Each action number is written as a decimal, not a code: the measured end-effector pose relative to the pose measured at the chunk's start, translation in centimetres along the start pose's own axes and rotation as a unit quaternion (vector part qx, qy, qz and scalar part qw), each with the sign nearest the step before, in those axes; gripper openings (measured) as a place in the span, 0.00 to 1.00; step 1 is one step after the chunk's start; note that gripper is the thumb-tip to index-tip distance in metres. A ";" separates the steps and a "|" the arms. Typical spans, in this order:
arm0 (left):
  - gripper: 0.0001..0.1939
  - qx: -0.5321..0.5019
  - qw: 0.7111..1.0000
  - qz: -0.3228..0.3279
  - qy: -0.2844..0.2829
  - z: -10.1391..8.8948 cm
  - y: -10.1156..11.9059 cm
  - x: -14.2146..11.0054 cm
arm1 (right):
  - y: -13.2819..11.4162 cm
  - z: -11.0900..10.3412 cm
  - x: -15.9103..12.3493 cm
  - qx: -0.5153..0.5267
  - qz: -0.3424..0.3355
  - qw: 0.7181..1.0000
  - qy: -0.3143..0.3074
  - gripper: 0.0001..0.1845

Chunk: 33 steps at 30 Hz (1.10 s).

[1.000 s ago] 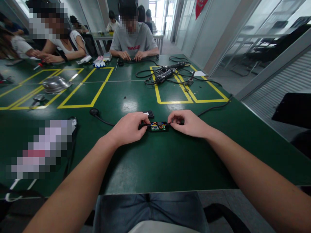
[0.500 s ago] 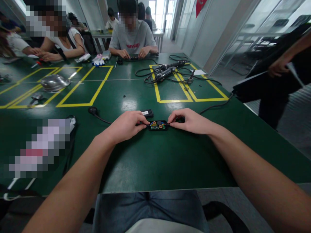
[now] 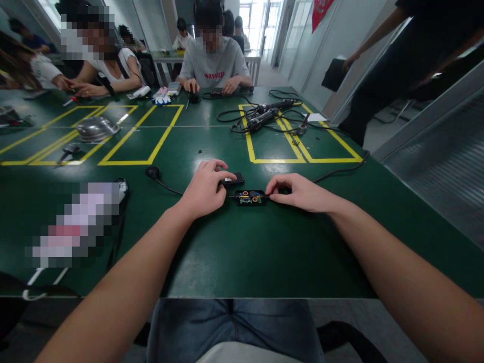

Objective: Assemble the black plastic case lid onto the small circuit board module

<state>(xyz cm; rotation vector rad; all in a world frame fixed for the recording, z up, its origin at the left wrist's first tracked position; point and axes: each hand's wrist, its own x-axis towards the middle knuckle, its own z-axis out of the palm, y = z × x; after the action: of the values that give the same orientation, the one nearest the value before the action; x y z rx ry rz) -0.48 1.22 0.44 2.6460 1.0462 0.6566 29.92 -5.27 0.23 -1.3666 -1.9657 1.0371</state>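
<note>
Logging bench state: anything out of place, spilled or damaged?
Oddest: black cables tangled across the yellow tape lines, not kept within them; a small dark bit lies loose. The black case is open, circuit board exposed. No spill or damage shows.

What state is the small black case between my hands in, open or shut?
Open: the case shows its circuit board and wires, and a ribbed black cover lies apart, at your left hand.

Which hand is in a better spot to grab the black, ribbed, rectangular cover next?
Probably the left hand: it's right at the black, ribbed, rectangular cover. The right hand seems busy pinching the thin black cable beside the open black case.
</note>
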 end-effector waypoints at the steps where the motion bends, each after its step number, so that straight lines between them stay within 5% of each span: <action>1: 0.23 0.002 1.000 -0.020 0.017 0.3 -0.2 0.1 | 0.0 0.0 0.0 0.002 0.002 1.000 -0.002 0.09; 6: 0.19 -0.019 0.996 -0.085 -0.028 0.6 -0.5 0.4 | 0.2 0.3 0.2 0.031 0.000 1.000 -0.005 0.10; 12: 0.20 -0.060 0.998 0.032 0.016 -0.4 1.6 -0.3 | 0.5 0.5 0.2 0.081 0.003 0.997 0.004 0.20; 16: 0.20 -0.071 0.991 0.097 -0.055 -0.1 2.2 -0.6 | 0.6 0.4 0.2 0.090 0.001 0.996 -0.001 0.24; 20: 0.21 -0.060 0.985 0.100 -0.124 0.3 1.9 -0.5 | 0.5 0.4 0.2 0.081 -0.014 0.997 -0.005 0.25; 33: 0.19 -0.054 0.986 0.104 -0.120 0.2 2.3 -0.4 | -1.0 1.0 -0.3 -0.037 -0.008 0.999 0.023 0.23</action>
<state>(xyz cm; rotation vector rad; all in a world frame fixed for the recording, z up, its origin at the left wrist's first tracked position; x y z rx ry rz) 0.70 -0.73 0.98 2.6771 0.6556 0.4050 28.70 -6.05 0.45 -1.3992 -1.9959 0.9268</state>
